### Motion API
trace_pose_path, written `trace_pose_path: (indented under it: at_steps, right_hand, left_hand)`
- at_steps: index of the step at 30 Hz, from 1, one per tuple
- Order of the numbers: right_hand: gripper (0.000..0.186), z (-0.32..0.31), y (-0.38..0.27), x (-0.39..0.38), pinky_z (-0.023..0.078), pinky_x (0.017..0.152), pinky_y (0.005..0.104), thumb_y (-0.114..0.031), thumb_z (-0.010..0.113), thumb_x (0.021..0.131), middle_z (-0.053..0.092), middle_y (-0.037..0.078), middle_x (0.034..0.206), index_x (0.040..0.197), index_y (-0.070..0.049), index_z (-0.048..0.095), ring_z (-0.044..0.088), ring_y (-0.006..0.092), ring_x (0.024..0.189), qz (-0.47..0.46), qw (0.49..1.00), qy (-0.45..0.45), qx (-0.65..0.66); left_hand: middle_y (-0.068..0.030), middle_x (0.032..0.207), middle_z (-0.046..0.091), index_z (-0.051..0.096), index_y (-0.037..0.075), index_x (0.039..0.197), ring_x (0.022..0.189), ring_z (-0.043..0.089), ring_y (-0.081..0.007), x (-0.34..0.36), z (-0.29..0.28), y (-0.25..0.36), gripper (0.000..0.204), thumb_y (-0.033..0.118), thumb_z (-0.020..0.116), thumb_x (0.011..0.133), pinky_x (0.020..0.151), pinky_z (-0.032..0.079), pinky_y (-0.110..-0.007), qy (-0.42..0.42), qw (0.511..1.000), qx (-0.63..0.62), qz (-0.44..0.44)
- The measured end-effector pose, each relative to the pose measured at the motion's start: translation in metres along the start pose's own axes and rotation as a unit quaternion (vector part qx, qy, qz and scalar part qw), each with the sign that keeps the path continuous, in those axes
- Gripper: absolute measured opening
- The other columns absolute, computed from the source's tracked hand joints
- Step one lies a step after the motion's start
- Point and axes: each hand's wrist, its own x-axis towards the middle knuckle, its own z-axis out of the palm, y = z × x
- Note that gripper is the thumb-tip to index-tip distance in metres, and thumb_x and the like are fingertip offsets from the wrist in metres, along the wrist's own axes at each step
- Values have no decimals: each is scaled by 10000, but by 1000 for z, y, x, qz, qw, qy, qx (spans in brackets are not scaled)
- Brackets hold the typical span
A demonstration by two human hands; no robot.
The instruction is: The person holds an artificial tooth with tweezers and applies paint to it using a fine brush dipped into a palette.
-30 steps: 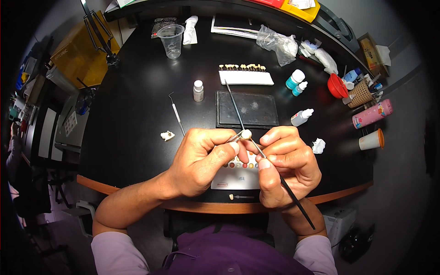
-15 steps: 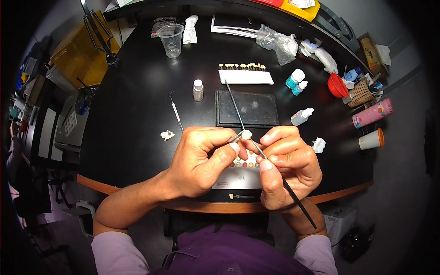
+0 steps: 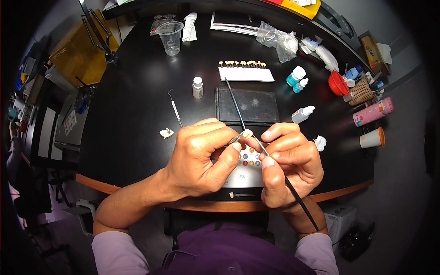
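My left hand (image 3: pixel 201 156) is closed on slim metal tweezers (image 3: pixel 236 138), mostly hidden by the fingers. Their tips hold a small whitish tooth crown (image 3: pixel 248 134) with a yellowish patch. My right hand (image 3: pixel 293 160) pinches a thin brush (image 3: pixel 298 199), its dark handle slanting down to the right. The brush's fine end points up at the crown; whether it touches I cannot tell. Beneath the hands lies a pale card (image 3: pixel 243 176) with rows of coloured dots. A single tooth shade tab (image 3: pixel 241 195) rests by the table's front edge.
A second thin tool (image 3: pixel 234 101) lies across a flat black case (image 3: pixel 263 103). Beyond stands a white holder with tooth tabs (image 3: pixel 246 74). Small bottles (image 3: pixel 197 88) (image 3: pixel 302 113), a metal probe (image 3: pixel 175 109), a plastic cup (image 3: pixel 170 39) and crumpled tissue (image 3: pixel 320 143) sit around.
The crown has turned in the tweezers, so a yellowish patch now shows. Both hands have shifted slightly, the right one a little to the right with the brush.
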Motion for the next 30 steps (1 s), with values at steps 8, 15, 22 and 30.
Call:
trace_pose_path:
  at_steps: [8,15,22,30]
  right_hand:
    - [155,-1,-1,2,576,728,356,93,680,765,644,121,783,829,4,571,697,288,882,0,1000,-10,-15]
    - [151,0,0,3,576,726,353,95,674,763,648,129,779,826,5,571,700,288,881,-7,1000,-10,-15]
    - [155,-2,-1,5,568,743,364,89,677,773,646,122,760,816,-4,561,699,289,873,-26,999,-29,-18]
    - [155,-1,-2,4,566,748,370,78,685,771,650,114,745,807,-11,564,702,290,847,-19,999,-24,-20]
  left_hand:
    - [-131,680,660,753,-47,910,559,545,-207,-2,0,-2,188,61,610,853,553,439,-346,1,1000,5,-9]
    - [-131,693,672,755,-45,911,565,551,-211,-1,0,0,190,63,608,856,562,447,-351,0,1000,2,-7]
    - [-120,672,657,763,-45,928,556,534,-198,-2,-1,-1,201,62,610,851,549,432,-345,-2,1000,6,-3]
    - [-112,664,651,768,-40,935,551,526,-191,-2,1,-3,208,56,604,851,546,428,-342,2,1000,7,4]
